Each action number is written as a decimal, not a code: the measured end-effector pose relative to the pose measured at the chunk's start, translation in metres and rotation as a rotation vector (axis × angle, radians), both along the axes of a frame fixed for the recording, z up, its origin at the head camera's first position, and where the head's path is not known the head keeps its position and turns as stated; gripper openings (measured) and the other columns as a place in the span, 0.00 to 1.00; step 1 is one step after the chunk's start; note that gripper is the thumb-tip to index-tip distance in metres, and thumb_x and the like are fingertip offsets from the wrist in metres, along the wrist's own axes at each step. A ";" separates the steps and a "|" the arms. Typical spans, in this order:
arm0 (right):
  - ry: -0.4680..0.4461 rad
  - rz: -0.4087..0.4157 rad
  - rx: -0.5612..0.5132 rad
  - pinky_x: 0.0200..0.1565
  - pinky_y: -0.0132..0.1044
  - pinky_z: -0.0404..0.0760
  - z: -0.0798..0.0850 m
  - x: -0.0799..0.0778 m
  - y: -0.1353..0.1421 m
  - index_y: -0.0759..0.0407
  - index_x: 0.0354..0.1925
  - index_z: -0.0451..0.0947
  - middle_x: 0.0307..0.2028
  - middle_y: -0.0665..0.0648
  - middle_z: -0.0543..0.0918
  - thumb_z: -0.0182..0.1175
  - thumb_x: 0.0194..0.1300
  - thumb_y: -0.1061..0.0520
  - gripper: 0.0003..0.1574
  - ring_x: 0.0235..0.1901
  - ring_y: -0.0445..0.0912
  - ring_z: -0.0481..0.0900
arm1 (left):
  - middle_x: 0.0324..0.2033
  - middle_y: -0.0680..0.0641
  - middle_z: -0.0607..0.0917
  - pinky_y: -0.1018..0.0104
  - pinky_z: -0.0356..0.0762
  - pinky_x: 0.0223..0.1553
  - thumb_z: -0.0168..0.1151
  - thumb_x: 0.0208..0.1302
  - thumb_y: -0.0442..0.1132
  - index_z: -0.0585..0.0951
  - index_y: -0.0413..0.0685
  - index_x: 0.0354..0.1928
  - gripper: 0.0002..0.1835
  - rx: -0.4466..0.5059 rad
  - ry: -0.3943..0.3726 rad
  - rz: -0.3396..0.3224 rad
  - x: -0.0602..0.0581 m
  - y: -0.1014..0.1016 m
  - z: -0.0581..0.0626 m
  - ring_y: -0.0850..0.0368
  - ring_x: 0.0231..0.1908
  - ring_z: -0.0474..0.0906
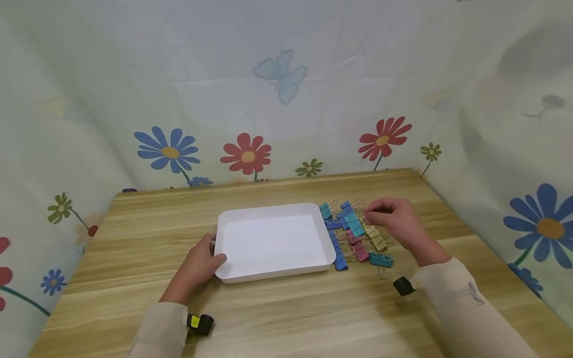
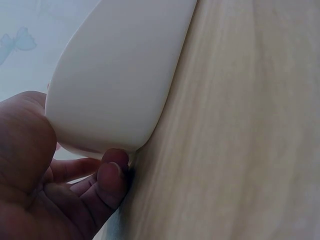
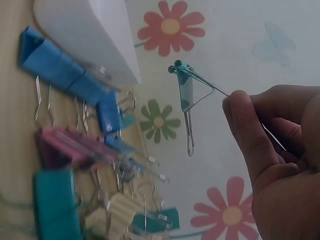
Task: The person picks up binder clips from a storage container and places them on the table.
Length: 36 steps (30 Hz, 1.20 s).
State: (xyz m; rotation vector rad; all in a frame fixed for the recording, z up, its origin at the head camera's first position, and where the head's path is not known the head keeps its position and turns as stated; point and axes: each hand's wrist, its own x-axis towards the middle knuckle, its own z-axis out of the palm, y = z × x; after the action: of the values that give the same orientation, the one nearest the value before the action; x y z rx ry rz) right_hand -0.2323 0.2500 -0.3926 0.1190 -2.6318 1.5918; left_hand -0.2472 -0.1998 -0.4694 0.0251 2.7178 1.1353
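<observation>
A teal binder clip hangs in the air from my right hand, whose thumb and fingers pinch one of its wire handles. In the head view this clip overlaps the pile below it. My left hand grips the left side of a white rectangular tray, thumb on the rim. In the left wrist view, fingertips curl at the base of the tray's outer wall. The tray's inside is bare.
Right of the tray lie several binder clips: blue ones in a column, pink ones, yellow ones, and a teal one nearest the front. A flowered curtain stands behind the wooden table.
</observation>
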 end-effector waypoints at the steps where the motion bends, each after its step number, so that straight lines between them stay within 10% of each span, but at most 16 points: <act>1: -0.012 -0.007 0.005 0.43 0.33 0.82 0.000 0.003 0.004 0.71 0.48 0.77 0.43 0.62 0.82 0.60 0.66 0.54 0.21 0.37 0.39 0.85 | 0.57 0.33 0.76 0.51 0.77 0.52 0.56 0.62 0.42 0.58 0.35 0.69 0.36 -0.003 0.002 -0.002 0.000 0.000 0.000 0.45 0.51 0.77; 36: -0.066 -0.197 -0.014 0.39 0.29 0.82 -0.055 0.044 0.088 0.80 0.49 0.74 0.32 0.43 0.83 0.58 0.65 0.61 0.21 0.33 0.37 0.85 | 0.56 0.31 0.76 0.51 0.77 0.51 0.55 0.61 0.41 0.58 0.33 0.69 0.37 -0.028 0.009 -0.025 -0.003 -0.002 -0.002 0.43 0.51 0.77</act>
State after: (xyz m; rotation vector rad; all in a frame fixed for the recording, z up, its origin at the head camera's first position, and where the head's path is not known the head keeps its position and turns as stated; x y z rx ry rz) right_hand -0.1886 0.3376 -0.4472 -0.1900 -2.5845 1.5742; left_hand -0.2499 -0.2014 -0.4716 0.0595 2.7333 1.0926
